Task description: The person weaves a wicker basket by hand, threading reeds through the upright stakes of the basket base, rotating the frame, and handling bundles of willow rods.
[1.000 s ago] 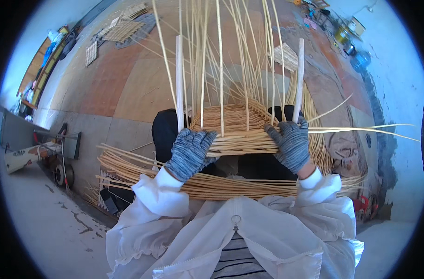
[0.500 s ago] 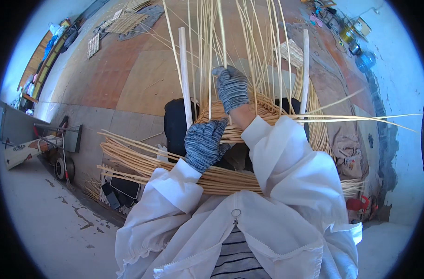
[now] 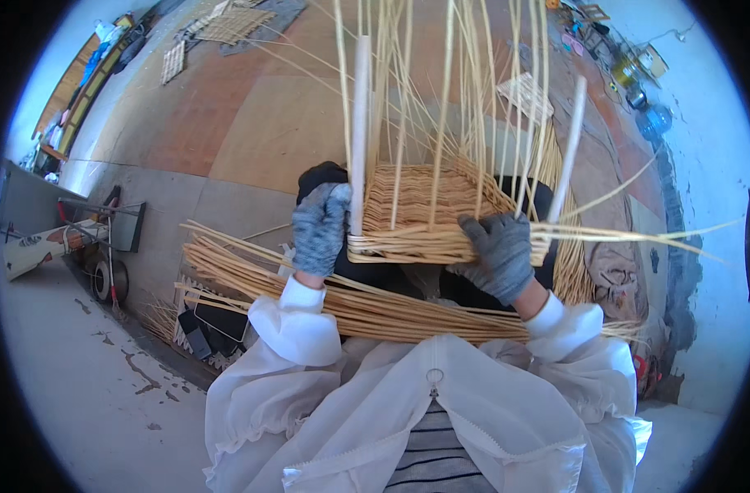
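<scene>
A partly woven wicker basket (image 3: 420, 200) sits over my lap, with a tan woven bottom and a low near wall. Tall thin willow rods (image 3: 442, 99) rise from its sides. A thick pale post (image 3: 361, 123) stands at its near left corner, and another post (image 3: 569, 148) leans outward at the right. My left hand (image 3: 319, 230), in a grey striped knit glove, is closed on the basket's left side beside the post. My right hand (image 3: 500, 255), gloved alike, grips the near wall toward the right, thumb on the inner side. Loose weaver ends (image 3: 638, 235) stick out to the right past it.
A bundle of peeled willow rods (image 3: 391, 316) lies across my lap. More rods (image 3: 572, 279) lie on the floor at right. A phone (image 3: 196, 338) rests at lower left, near a small wheeled cart (image 3: 108, 279). Woven mats (image 3: 235, 26) lie far left.
Both hands have left the middle rods and moved apart to the basket's left side and near right wall. The basket has turned and tilted, showing more of its inside.
</scene>
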`<action>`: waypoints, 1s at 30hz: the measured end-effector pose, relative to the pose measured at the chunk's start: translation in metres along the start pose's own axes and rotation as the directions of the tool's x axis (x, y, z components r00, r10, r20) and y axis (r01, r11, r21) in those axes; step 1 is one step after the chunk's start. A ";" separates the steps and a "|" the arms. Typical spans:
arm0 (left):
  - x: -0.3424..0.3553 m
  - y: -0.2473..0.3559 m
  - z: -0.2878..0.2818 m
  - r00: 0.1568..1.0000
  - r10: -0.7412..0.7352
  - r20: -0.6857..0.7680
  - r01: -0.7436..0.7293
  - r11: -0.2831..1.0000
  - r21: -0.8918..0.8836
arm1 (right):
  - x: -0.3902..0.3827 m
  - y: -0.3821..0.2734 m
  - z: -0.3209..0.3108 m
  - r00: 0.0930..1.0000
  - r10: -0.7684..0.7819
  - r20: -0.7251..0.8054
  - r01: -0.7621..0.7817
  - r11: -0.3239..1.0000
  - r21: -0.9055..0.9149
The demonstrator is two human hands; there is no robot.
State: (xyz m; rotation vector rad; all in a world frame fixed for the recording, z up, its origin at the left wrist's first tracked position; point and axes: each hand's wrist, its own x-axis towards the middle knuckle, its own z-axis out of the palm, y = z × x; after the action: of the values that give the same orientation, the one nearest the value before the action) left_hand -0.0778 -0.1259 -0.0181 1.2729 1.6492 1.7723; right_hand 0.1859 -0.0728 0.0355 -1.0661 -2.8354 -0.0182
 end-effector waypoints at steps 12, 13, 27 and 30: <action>0.022 0.006 0.016 0.869 -0.070 0.489 0.274 0.893 -0.358 | 0.012 -0.040 -0.023 0.875 0.159 -0.457 -0.048 0.968 0.245; 0.020 0.007 0.018 0.879 -0.094 0.467 0.307 0.861 -0.405 | 0.031 -0.050 -0.024 0.832 0.227 -0.506 0.064 0.867 0.494; -0.018 -0.017 0.053 0.958 -0.287 -0.011 0.250 0.853 -0.459 | 0.178 -0.054 0.061 0.783 0.612 -0.109 0.169 -0.041 0.985; -0.024 -0.012 0.047 0.952 -0.302 0.041 0.291 0.862 -0.414 | 0.155 -0.049 0.019 0.894 0.448 0.009 -0.080 0.139 0.987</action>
State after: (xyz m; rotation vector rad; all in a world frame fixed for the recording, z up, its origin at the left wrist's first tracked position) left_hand -0.0302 -0.1159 -0.0430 0.7603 1.2951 1.8187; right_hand 0.0367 -0.0070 0.0353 -0.9875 -1.5808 1.3765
